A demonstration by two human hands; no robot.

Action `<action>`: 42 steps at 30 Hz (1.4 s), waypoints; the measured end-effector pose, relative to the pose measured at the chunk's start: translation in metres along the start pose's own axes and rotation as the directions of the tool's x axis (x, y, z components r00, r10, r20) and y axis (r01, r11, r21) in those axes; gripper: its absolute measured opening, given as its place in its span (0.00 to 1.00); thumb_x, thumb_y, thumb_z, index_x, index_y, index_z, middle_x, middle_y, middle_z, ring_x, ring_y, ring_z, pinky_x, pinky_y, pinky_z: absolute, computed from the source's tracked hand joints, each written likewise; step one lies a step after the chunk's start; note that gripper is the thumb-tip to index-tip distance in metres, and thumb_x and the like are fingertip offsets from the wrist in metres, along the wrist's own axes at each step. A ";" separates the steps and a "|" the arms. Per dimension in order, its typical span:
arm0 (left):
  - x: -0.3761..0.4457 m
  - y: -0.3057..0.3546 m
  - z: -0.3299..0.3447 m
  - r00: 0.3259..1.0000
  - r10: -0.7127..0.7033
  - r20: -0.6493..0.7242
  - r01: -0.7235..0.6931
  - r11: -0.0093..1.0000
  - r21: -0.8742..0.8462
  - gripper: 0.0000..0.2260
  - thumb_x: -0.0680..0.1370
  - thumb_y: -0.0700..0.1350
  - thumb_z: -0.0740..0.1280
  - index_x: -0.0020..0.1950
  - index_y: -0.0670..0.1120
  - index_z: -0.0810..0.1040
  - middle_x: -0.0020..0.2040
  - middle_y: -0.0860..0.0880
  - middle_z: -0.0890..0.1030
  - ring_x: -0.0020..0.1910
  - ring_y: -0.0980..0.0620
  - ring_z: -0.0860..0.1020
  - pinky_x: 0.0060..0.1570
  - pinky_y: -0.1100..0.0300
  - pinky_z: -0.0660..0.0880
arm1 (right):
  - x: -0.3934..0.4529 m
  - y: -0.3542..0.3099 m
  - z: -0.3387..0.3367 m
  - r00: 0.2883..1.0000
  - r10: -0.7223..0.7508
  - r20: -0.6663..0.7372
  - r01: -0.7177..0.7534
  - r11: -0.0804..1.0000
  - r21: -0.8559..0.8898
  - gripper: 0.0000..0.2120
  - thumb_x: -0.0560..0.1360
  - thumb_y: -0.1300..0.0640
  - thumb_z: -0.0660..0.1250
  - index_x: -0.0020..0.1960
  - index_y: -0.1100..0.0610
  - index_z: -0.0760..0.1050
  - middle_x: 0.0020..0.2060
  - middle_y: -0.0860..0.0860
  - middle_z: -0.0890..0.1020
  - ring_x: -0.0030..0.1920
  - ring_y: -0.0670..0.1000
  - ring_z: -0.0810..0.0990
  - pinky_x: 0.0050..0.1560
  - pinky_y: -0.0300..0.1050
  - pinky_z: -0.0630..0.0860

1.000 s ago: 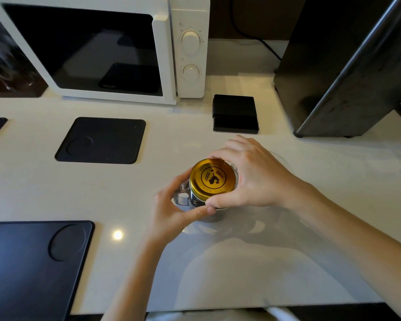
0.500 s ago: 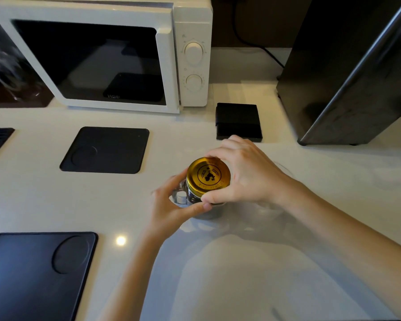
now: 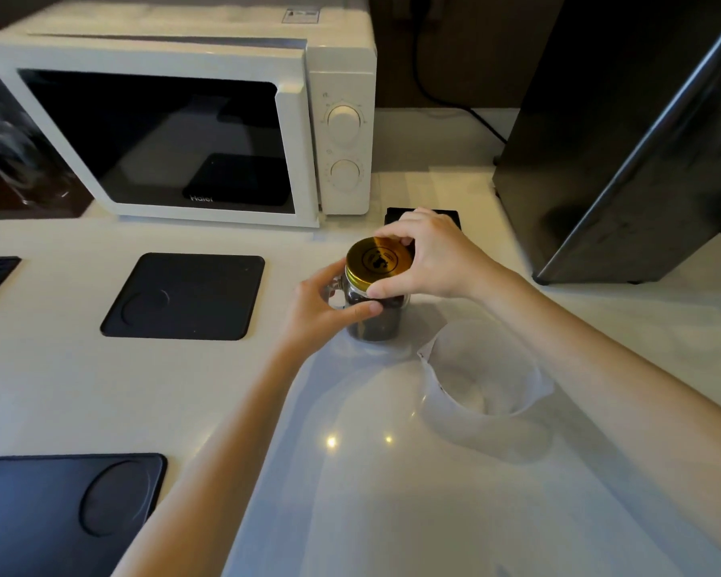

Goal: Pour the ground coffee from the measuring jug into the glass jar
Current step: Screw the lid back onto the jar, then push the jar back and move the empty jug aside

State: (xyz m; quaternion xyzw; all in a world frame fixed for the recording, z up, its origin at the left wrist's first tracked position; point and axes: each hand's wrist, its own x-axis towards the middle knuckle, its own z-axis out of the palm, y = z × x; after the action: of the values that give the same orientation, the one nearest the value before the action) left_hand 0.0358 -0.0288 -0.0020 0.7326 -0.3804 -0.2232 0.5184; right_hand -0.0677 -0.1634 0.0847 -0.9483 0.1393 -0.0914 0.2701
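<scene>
A glass jar (image 3: pixel 375 322) with dark ground coffee inside stands upright on the white counter, topped by a gold lid (image 3: pixel 377 260). My left hand (image 3: pixel 329 310) wraps the jar's body and its glass handle from the left. My right hand (image 3: pixel 433 256) grips the gold lid from the right and behind, thumb on its front edge. A translucent measuring jug (image 3: pixel 481 368) stands on the counter just right of and nearer than the jar, under my right forearm; it looks empty.
A white microwave (image 3: pixel 209 131) stands at the back left. A dark appliance (image 3: pixel 625 135) rises at the right. A small black box (image 3: pixel 423 216) lies behind the jar. Black mats lie to the left (image 3: pixel 184 295) and at the near left (image 3: pixel 59 514).
The view has pulled back, so the jug now shows at the right. Both hands stay on the jar and lid; my right hand's fingers have shifted round the lid.
</scene>
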 end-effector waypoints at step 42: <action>-0.114 -0.030 0.061 1.000 0.004 0.012 -0.011 0.773 0.635 0.31 0.74 0.61 0.42 0.73 0.50 0.58 0.76 0.52 0.56 0.73 0.60 0.47 0.71 0.58 0.40 | -0.163 0.045 0.034 0.812 0.471 -0.344 -0.245 0.811 0.531 0.11 0.72 0.47 0.63 0.51 0.51 0.76 0.47 0.45 0.80 0.47 0.43 0.76 0.46 0.34 0.70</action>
State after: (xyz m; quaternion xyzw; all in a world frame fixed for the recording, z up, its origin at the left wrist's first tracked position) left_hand -0.0682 0.0301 -0.0599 0.8618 -0.4389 -0.0837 0.2401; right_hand -0.2226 -0.1329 0.0156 -0.7610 0.3547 -0.2895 0.4597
